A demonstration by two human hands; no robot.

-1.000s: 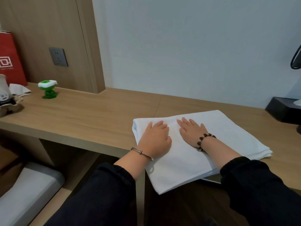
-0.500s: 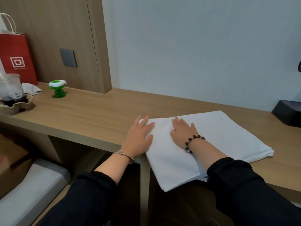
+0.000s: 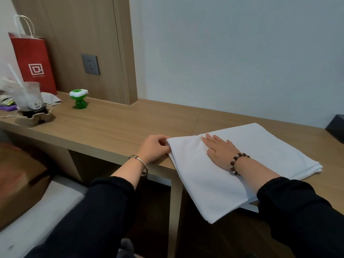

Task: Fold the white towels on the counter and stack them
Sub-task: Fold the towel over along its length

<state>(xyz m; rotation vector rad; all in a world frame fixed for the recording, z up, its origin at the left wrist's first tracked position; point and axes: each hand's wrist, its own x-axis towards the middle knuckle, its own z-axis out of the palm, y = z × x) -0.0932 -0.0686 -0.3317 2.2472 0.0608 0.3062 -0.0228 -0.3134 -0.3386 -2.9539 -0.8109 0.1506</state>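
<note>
Wooden surface [image 3: 111,127] first, running from far left to right below a pale wall; on its right part, one white towel [image 3: 270,146], already folded into a flat layered rectangle, near corner drooping over the surface's near edge; stacked edges showing at the right corner, so probably folded more than once.

Far left, a red paper bag [image 3: 33,58] upright against the wood panel, well apart from the work and out of the way.

Right hand [image 3: 220,151] laid flat on the towel's left half, grip slack, fingers straight and spread, holding nothing; likely pinning the layers to prevent a slide off the near edge.

Left hand [image 3: 154,148] just beside the towel's left edge, grip curled onto the far-left corner, seemingly pinching the fold between thumb and fingers; exact hold partly hidden by the knuckles; probably readying to carry that side rightward for another fold.

Judged mid-task: only this towel in view, no stack yet.

Smaller things far left: a clear cup [image 3: 30,95] with a straw in a cardboard holder, then a green-and-white toy [image 3: 79,98]; smallest, a bead bracelet [image 3: 232,163] on the right wrist and a metal bangle [image 3: 137,158] on the left.
</note>
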